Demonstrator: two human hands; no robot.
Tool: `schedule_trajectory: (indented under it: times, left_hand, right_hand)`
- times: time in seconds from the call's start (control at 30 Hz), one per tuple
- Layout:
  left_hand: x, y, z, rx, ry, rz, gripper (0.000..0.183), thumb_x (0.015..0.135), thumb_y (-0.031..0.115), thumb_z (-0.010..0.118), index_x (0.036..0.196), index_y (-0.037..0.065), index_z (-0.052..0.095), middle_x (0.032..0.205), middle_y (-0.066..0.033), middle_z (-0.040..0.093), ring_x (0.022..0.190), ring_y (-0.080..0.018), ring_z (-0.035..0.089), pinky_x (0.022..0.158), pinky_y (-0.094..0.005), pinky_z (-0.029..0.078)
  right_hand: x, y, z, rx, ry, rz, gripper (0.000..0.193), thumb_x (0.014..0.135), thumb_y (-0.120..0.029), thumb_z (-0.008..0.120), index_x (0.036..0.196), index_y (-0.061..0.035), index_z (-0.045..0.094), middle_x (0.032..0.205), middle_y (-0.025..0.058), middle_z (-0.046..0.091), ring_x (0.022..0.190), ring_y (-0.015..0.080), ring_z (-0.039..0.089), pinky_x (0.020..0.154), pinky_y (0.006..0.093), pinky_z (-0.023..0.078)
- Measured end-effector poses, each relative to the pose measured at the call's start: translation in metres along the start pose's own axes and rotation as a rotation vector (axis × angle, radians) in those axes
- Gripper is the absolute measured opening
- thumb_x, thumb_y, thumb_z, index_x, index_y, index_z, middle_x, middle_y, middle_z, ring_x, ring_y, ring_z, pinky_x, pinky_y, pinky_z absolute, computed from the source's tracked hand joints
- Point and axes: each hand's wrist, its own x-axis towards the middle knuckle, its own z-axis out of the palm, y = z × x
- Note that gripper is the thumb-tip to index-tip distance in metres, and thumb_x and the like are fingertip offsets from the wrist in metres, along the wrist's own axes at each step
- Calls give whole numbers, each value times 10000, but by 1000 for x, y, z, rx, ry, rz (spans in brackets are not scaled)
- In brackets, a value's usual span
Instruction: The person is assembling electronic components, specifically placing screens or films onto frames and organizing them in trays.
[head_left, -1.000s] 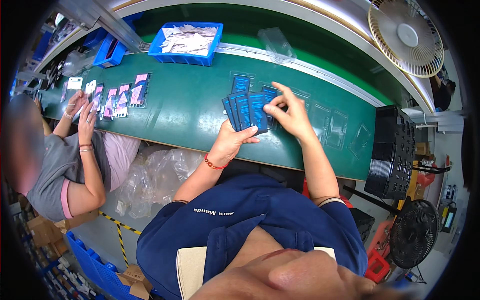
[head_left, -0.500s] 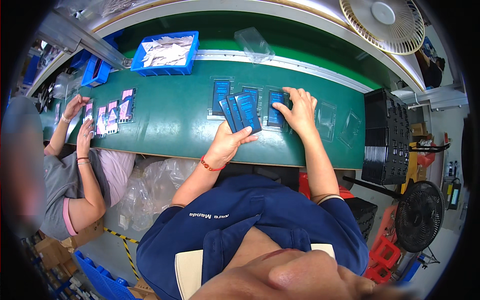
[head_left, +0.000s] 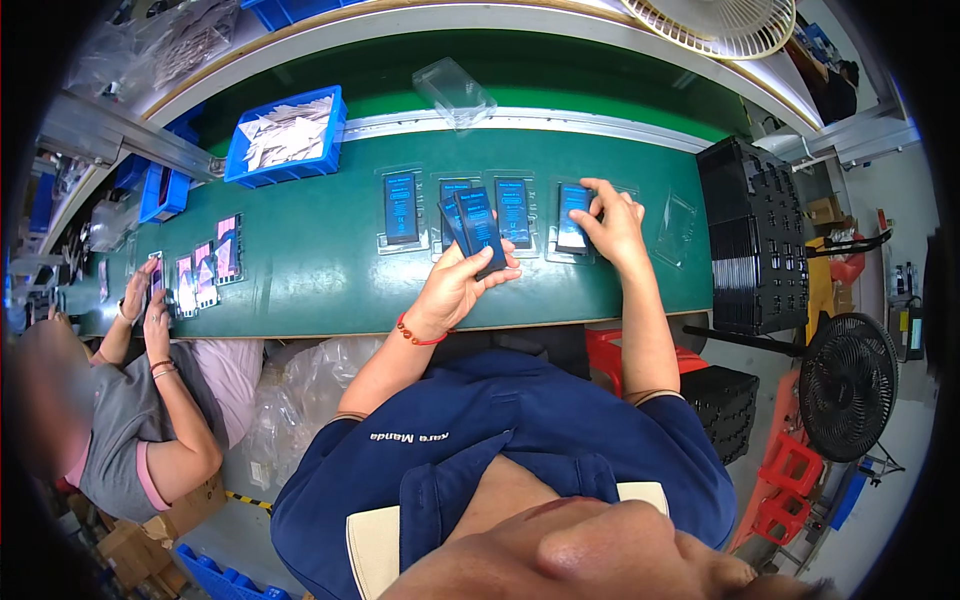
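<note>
My left hand (head_left: 457,285) grips a small fanned stack of flat black phone batteries (head_left: 480,225) with blue print, thumb on top and fingers beneath. To its right, my right hand (head_left: 612,228) has its thumb and forefinger on another phone battery (head_left: 573,215) lying in a clear plastic tray (head_left: 568,254). More batteries sit in clear trays in the same row: one battery (head_left: 402,208) at the left, one battery (head_left: 512,212) between my hands. Another battery (head_left: 452,187) is partly hidden behind the held stack.
A clear tray (head_left: 678,232) without a battery lies right of my hand, beside stacked black trays (head_left: 750,240). A blue bin (head_left: 234,160) of white slips and a clear plastic box (head_left: 452,92) stand at the back. A co-worker's hands (head_left: 148,305) handle pink-and-dark pieces at left.
The view has shifted. My right hand has moved to a tray farther right, where a battery now lies. The battery it touched before stays in its tray. The fan in my left hand looks smaller.
</note>
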Motion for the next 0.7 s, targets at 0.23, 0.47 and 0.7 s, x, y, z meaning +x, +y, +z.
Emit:
schedule_trajectory:
  times: [0.23,0.47,0.7]
  left_hand:
    - [14,-15,26,320,110,10,295,934,77,540,1221,8,521,1084,-111,623,979,-213,634,733,-325,587]
    - [19,-18,32,369,170,-95,370,933,96,557,1274,-10,462,1020,-152,648,934,-221,660,681,-290,575]
    - [23,-9,35,400,175,-66,386,931,69,546,1296,13,436,1054,-171,637,927,-225,664,672,-289,576]
  right_hand:
    - [-26,-38,17,598,-82,-3,493,768,-221,750,1192,-65,553,953,39,650,787,133,598,759,296,455]
    - [-11,30,-22,803,138,167,549,784,20,669,1286,-41,454,854,26,616,772,83,575,651,228,472]
    - [-15,42,-18,-115,168,104,547,664,-309,808,1119,-73,619,792,52,564,805,206,552,827,375,366]
